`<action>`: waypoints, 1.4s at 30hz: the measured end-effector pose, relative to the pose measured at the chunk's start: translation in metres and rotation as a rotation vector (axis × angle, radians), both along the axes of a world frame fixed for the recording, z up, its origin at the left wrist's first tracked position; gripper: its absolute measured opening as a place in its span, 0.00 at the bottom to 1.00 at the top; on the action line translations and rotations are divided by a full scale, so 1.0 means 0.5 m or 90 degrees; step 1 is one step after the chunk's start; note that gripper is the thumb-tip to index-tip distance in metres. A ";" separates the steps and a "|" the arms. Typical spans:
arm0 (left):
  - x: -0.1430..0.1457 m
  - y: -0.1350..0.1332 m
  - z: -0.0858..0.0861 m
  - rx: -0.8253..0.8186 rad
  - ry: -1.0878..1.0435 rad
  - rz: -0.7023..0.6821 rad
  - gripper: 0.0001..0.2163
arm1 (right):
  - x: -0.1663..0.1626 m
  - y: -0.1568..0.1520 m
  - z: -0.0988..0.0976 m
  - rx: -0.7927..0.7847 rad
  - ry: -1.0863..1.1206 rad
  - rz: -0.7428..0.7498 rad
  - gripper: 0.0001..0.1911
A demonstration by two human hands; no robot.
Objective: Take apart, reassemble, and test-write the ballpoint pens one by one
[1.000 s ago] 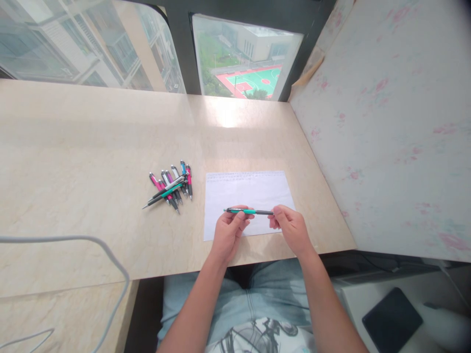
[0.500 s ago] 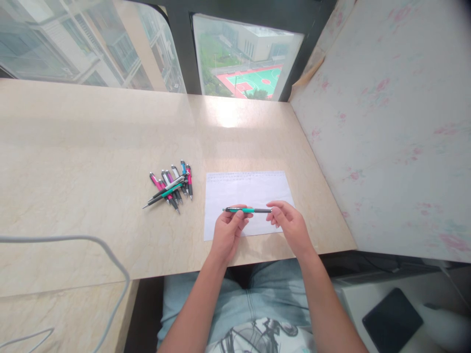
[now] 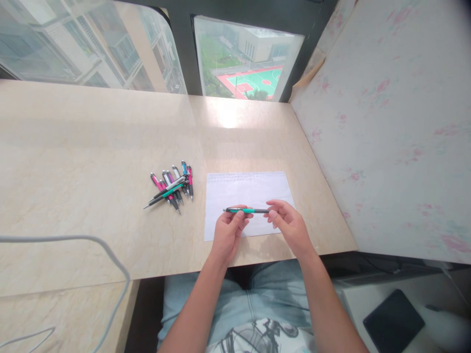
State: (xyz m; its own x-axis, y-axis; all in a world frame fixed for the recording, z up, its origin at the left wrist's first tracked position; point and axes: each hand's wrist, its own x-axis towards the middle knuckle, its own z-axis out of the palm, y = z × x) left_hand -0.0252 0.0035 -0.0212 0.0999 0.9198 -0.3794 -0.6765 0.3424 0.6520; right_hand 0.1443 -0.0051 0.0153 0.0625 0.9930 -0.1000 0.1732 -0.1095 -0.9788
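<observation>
A green and black click pen [image 3: 248, 211] lies level between my two hands, above a white sheet of paper [image 3: 239, 191] with rows of small writing along its top. My left hand [image 3: 228, 231] is closed on the pen's clicker half, thumb on top. At the other end, the thumb and fingers of my right hand [image 3: 291, 223] pinch the dark tip end, which they partly cover. Left of the paper, a loose pile of pens [image 3: 171, 189] in pink, green, silver, blue and purple rests on the table.
A pale marbled table [image 3: 91, 196] runs back to the windows. A grey cable [image 3: 73, 239] loops over its left front. On the right stands a flowered wall [image 3: 397, 132]. Low on the right, a black flat object [image 3: 393, 321] lies on a white surface.
My right thumb and fingers have shifted slightly on the pen's tip end, the thumb moving a little down and left. The left hand and the pile stay about the same.
</observation>
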 end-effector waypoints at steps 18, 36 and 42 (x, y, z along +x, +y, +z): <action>-0.002 -0.002 0.002 0.008 -0.005 0.003 0.09 | -0.002 -0.005 0.010 0.103 -0.204 -0.010 0.14; 0.004 -0.013 0.007 0.114 0.167 -0.117 0.10 | -0.029 0.001 0.006 0.078 -0.071 0.110 0.13; 0.005 -0.020 0.022 0.176 0.232 -0.170 0.09 | -0.059 0.007 0.000 0.002 0.194 0.018 0.13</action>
State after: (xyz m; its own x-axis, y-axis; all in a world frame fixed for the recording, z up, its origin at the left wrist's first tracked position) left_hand -0.0227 -0.0065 -0.0101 0.2510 0.9511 -0.1798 -0.3025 0.2535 0.9188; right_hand 0.1146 -0.0015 0.0151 0.0030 0.9942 -0.1072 -0.1260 -0.1060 -0.9863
